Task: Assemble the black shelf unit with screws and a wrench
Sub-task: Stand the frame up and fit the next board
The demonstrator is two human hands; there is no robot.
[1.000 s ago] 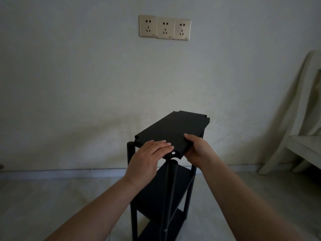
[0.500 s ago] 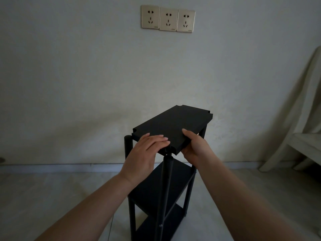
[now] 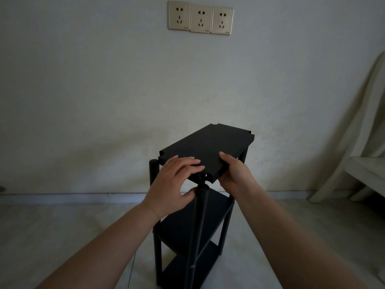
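A black shelf unit [image 3: 193, 232] stands on the floor, with round posts and two lower shelves. A black top panel [image 3: 210, 147] with notched corners lies tilted above the post tops. My left hand [image 3: 174, 184] rests on the panel's near left edge with straight fingers on top; its thumb reaches toward the near post [image 3: 201, 205]. My right hand [image 3: 234, 174] grips the panel's near right edge, thumb on top and fingers underneath. A small hole shows at the panel's near corner over the post. No screws or wrench are in view.
A pale wall with three sockets [image 3: 200, 18] rises behind the unit. A light chair [image 3: 362, 167] draped with cloth stands at the right. The floor [image 3: 62, 226] is pale tile with a skirting board along the wall.
The top panel has risen a little and shifted right over the posts. Both hands stayed on its near edge. The camera tilted slightly, so the sockets sit higher in view.
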